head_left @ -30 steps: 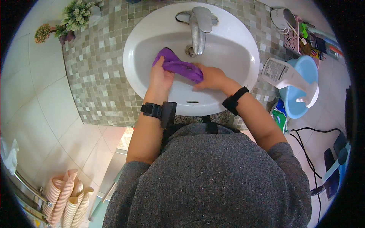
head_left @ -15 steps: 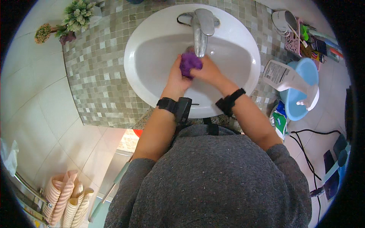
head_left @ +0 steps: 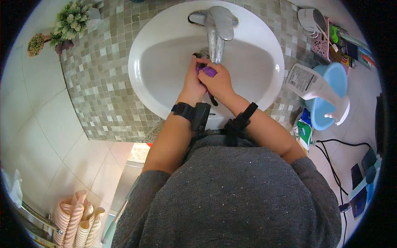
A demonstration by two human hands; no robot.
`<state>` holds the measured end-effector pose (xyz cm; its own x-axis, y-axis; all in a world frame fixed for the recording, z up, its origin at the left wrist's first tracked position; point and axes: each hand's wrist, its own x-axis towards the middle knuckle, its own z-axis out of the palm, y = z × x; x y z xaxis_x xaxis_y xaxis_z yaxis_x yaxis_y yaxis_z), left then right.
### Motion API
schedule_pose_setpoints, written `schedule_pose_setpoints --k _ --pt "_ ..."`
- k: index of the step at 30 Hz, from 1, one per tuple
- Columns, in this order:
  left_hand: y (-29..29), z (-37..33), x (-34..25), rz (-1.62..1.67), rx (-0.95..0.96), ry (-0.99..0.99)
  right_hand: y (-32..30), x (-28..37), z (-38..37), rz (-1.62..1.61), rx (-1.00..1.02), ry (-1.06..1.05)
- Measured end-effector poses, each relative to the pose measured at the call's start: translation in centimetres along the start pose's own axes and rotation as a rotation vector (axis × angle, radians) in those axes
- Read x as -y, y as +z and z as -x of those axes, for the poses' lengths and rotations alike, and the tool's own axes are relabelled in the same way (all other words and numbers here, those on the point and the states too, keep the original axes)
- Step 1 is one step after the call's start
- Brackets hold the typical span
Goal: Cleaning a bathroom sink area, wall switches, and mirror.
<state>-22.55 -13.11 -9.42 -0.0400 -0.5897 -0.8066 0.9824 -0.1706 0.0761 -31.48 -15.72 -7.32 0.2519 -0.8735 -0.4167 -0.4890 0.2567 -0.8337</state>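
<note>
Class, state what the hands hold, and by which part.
A crumpled purple cloth, clasped by its bunched part between left hand and right hand; one dark end protrudes.

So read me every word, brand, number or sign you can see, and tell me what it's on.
Printed label on the white plastic spray bottle: too small to read.
Green, white and blue plastic packet: markings too blurred to read.
Crumpled purple cloth: no lettering visible.
I can't read any text elsewhere.
</note>
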Motion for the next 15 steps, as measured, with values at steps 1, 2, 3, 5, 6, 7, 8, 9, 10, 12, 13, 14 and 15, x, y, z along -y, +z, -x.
schedule_pose_setpoints --k 1,2,3,5,6,7,8,9,10,12,13,14,15 --pt "-0.7 -0.4 -0.1 0.006 0.024 -0.022 0.2 0.8 0.0 0.019 -0.01 0.004" --pt "-1.5 -0.5 -0.1 0.012 0.048 -0.042 0.5 1.3 0.1 0.036 -0.018 0.008" --pt "-1.1 -0.3 0.7 0.028 0.114 -0.072 0.4 0.8 -0.9 0.013 -0.111 0.029" --pt "-1.1 0.6 1.6 -0.019 -0.014 -0.124 -1.2 -0.5 -3.4 -0.016 -0.193 0.139" --pt "-1.2 1.0 1.9 -0.063 -0.143 -0.162 -1.9 -1.3 -4.8 -0.048 -0.264 0.24" --pt "-0.7 1.4 2.7 -0.028 -0.138 -0.127 -3.2 -2.7 -5.9 -0.049 -0.275 0.241" --pt "0.2 1.8 2.9 -0.037 -0.127 -0.142 -4.9 -4.8 -6.8 -0.053 -0.304 0.236" --pt "1.5 2.1 2.8 -0.121 -0.142 -0.185 -6.0 -6.0 -7.4 -0.058 -0.325 0.227" --pt "1.4 2.5 2.1 -0.186 -0.178 -0.201 -5.8 -4.7 -6.8 -0.06 -0.3 0.221" --pt "-0.8 0.8 0.7 -0.196 -0.096 -0.129 -6.6 -2.3 -4.9 -0.22 -0.039 0.276" --pt "-1.4 -0.1 0.1 -0.104 0.002 -0.103 -7.0 -2.8 -4.6 -0.153 -0.086 0.246" --pt "-2.3 -0.5 -0.6 -0.012 0.091 -0.078 -7.5 -2.6 -4.0 -0.15 -0.071 0.244" --pt "-2.2 -0.3 -1.0 -0.008 0.092 -0.083 -8.5 -2.3 -3.3 -0.026 -0.025 0.246"
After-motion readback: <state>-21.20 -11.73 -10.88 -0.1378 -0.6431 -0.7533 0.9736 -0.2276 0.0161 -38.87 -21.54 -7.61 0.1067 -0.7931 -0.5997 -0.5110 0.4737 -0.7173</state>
